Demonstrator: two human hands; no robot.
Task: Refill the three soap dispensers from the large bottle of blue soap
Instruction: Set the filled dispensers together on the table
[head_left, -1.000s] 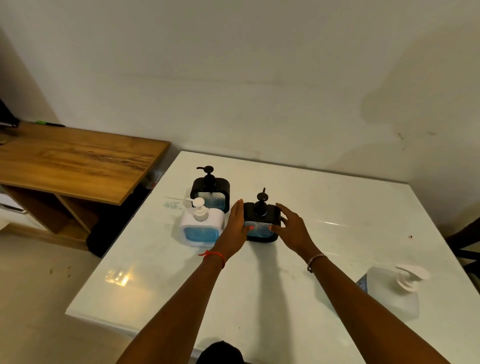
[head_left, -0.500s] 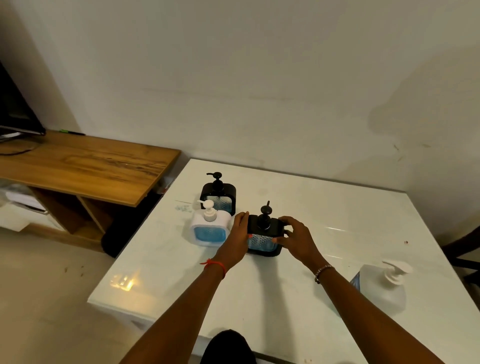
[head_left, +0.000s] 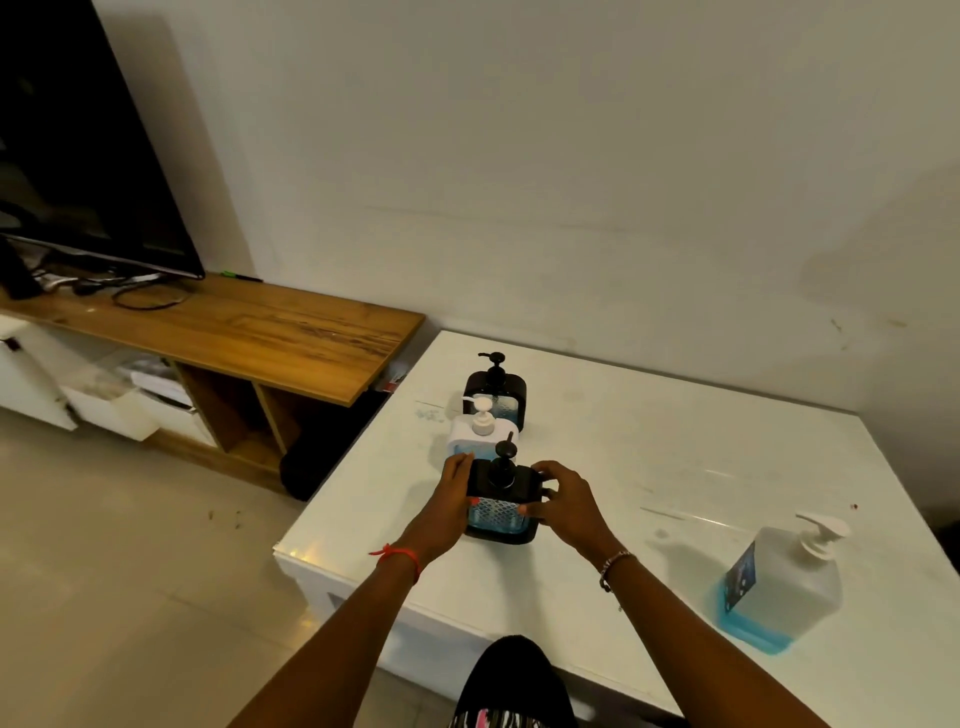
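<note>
On the table, nearest black dispenser clasped between fingers

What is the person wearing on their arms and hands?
Both arms are bare, with no sleeves. The left hand has a red thread band at its wrist. The right hand has a thin beaded bracelet. Some fingernails look painted red.

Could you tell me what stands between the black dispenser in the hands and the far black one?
The white dispenser, seen in the head view.
</note>
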